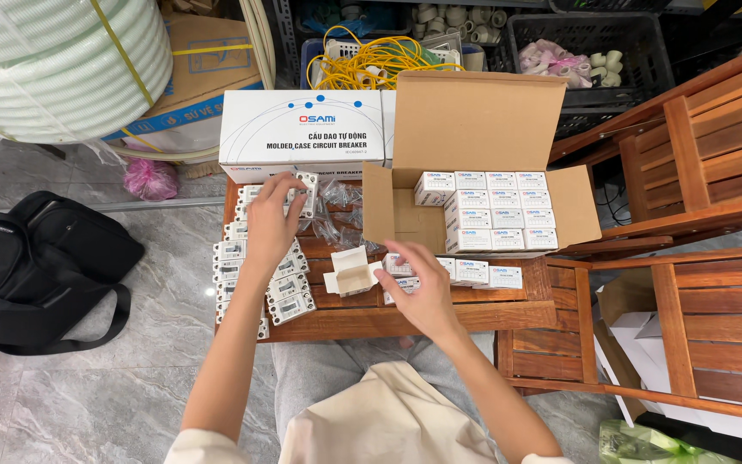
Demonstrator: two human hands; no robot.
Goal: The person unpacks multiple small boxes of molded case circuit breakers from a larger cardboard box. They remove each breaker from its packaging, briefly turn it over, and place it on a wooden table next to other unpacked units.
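Breakers point(255, 275) are getting boxed up on the low wooden table point(474, 316), left hand point(270, 225) closing loosely on one in the pile while the right hand point(418, 288) is pinching a small white box point(398, 265) beside the open empty box point(352, 272), so I'd guess the breaker needs sliding in square.

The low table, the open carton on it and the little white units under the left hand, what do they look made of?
Low table: reddish wood, slatted with visible grain, apparently varnished. Open carton: plain brown cardboard, matte, with folded flaps. Little white units by the left hand: probably moulded plastic, smooth and faintly glossy.
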